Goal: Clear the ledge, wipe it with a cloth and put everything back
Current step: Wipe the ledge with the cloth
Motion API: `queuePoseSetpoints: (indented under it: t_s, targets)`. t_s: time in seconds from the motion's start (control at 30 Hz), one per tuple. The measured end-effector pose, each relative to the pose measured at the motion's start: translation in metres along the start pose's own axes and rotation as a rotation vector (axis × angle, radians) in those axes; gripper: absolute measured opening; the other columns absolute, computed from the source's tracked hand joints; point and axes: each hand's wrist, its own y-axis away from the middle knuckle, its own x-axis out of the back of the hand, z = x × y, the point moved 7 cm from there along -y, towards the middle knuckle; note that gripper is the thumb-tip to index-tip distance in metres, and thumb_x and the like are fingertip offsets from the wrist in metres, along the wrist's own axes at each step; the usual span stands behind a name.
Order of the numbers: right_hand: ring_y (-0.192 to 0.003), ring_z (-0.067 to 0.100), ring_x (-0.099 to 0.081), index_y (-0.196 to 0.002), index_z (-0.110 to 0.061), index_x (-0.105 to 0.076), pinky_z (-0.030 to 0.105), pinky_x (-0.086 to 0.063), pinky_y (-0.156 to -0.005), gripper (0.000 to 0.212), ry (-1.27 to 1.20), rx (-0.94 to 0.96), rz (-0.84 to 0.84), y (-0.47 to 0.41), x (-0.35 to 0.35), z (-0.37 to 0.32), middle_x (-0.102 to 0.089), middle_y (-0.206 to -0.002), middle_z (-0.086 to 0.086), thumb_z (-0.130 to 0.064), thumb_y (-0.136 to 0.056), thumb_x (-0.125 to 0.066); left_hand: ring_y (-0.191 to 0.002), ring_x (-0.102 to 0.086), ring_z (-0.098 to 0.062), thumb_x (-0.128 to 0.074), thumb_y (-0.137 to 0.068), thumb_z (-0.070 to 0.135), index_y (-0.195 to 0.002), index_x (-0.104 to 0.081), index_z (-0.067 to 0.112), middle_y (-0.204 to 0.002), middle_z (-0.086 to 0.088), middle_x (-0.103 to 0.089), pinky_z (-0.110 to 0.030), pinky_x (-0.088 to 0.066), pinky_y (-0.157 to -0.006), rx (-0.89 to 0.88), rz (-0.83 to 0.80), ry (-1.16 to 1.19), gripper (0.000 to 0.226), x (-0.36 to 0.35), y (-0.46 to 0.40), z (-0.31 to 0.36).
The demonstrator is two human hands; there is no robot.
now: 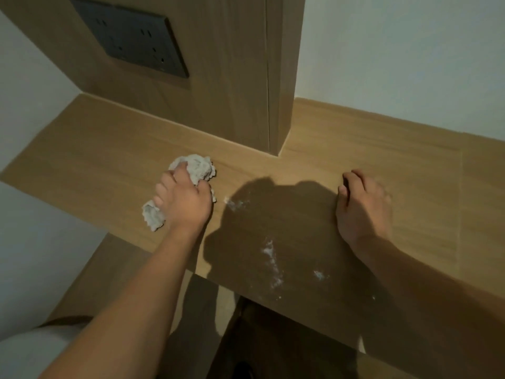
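The left hand (pixel 181 199) grips a crumpled white cloth (pixel 198 166) on the wooden ledge (pixel 314 160), just before the socket panel (pixel 131 36). The right hand (pixel 362 205) rests on the ledge well right of the cloth, fingers curled, holding nothing visible.

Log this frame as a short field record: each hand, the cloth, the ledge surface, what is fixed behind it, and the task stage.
left hand: left hand grips the white cloth, bunched, pressed on the ledge
right hand: right hand rests on the ledge, fingers curled, nothing seen in it
ledge: wooden ledge, white smears near the front edge
behind: dark socket panel on the wooden upright
stage: wiping; no removed items in view
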Motion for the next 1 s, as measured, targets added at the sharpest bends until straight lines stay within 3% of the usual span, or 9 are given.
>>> queuePoseSetpoints:
  t_s: [0.17, 0.3, 0.37, 0.43, 0.5, 0.6, 0.73, 0.83, 1.0]
  targets:
    - [-0.115, 0.037, -0.052, -0.126, -0.007, -0.061, 0.047, -0.038, -0.101, 0.032, -0.019, 0.0, 0.034, 0.0, 0.005, -0.001, -0.057, -0.131, 0.016, -0.02, -0.099, -0.05, -0.118, -0.04, -0.029, -0.043, -0.1, 0.038, -0.153, -0.033, 0.02, -0.138, -0.014, -0.043, -0.038, -0.028, -0.092, -0.135, -0.113, 0.058, 0.057, -0.018, 0.078, 0.045]
    - [-0.114, 0.038, -0.052, -0.126, -0.006, -0.06, 0.048, -0.038, -0.101, 0.032, -0.023, 0.011, 0.045, 0.0, 0.006, -0.001, -0.057, -0.131, 0.017, -0.02, -0.099, -0.05, -0.122, -0.037, -0.03, -0.032, -0.09, 0.051, -0.146, -0.019, 0.029, -0.139, -0.01, -0.037, -0.055, -0.031, -0.106, -0.248, -0.249, 0.047, 0.061, -0.039, 0.152, 0.086]
    - [-0.117, 0.038, -0.05, -0.128, -0.006, -0.059, 0.048, -0.036, -0.103, 0.034, -0.013, 0.012, 0.03, 0.001, 0.006, -0.001, -0.056, -0.133, 0.017, -0.021, -0.1, -0.048, -0.121, -0.036, -0.027, -0.025, -0.083, 0.056, -0.147, -0.023, 0.029, -0.138, -0.007, -0.037, -0.053, -0.031, -0.106, -0.245, -0.299, 0.083, 0.07, -0.041, 0.164, 0.092]
    - [-0.119, 0.037, -0.05, -0.13, -0.005, -0.058, 0.049, -0.035, -0.105, 0.035, -0.017, 0.016, 0.026, 0.001, 0.007, -0.002, -0.055, -0.134, 0.018, -0.021, -0.1, -0.048, -0.127, -0.032, -0.023, -0.021, -0.081, 0.059, -0.151, -0.023, 0.03, -0.142, -0.004, -0.032, -0.049, -0.026, -0.111, -0.195, -0.332, 0.186, 0.076, -0.031, 0.151, 0.089]
    - [-0.119, 0.037, -0.05, -0.129, -0.005, -0.059, 0.048, -0.035, -0.106, 0.034, -0.029, 0.015, 0.039, 0.002, 0.007, -0.002, -0.056, -0.134, 0.017, -0.02, -0.1, -0.048, -0.13, -0.036, -0.025, -0.03, -0.093, 0.052, -0.153, -0.027, 0.027, -0.143, -0.006, -0.036, -0.047, -0.025, -0.11, -0.12, -0.215, 0.27, 0.065, -0.011, 0.108, 0.073]
    - [-0.117, 0.037, -0.052, -0.127, -0.006, -0.061, 0.047, -0.036, -0.105, 0.033, -0.042, 0.021, 0.066, 0.002, 0.005, -0.002, -0.058, -0.133, 0.016, -0.019, -0.1, -0.049, -0.132, -0.035, -0.037, -0.037, -0.093, 0.044, -0.155, -0.032, 0.019, -0.142, -0.019, -0.039, -0.043, -0.023, -0.109, 0.044, 0.009, 0.205, 0.067, 0.016, 0.014, 0.035]
    - [-0.117, 0.035, -0.052, -0.126, -0.006, -0.061, 0.046, -0.036, -0.105, 0.031, -0.028, 0.022, 0.07, 0.001, 0.002, 0.001, -0.059, -0.131, 0.015, -0.02, -0.101, -0.048, -0.134, -0.031, -0.039, -0.047, -0.097, 0.039, -0.154, -0.032, 0.02, -0.148, -0.019, -0.035, -0.046, -0.021, -0.111, 0.116, -0.036, 0.03, 0.062, -0.007, -0.052, 0.022]
    - [-0.117, 0.035, -0.052, -0.125, -0.005, -0.061, 0.048, -0.036, -0.106, 0.031, -0.029, 0.03, 0.076, 0.0, 0.003, -0.001, -0.058, -0.131, 0.016, -0.021, -0.102, -0.048, -0.127, -0.038, -0.039, -0.048, -0.094, 0.038, -0.15, -0.039, 0.018, -0.144, -0.02, -0.041, -0.045, -0.028, -0.103, -0.016, -0.01, -0.026, 0.059, -0.027, -0.034, 0.059]
    - [-0.116, 0.035, -0.052, -0.124, -0.006, -0.062, 0.047, -0.036, -0.103, 0.032, -0.053, 0.034, 0.097, 0.0, 0.003, 0.001, -0.059, -0.129, 0.015, -0.02, -0.102, -0.045, -0.12, -0.038, -0.027, -0.042, -0.098, 0.04, -0.148, -0.04, 0.021, -0.142, -0.01, -0.042, -0.04, -0.028, -0.095, -0.304, -0.127, -0.003, 0.053, -0.052, 0.042, 0.125]
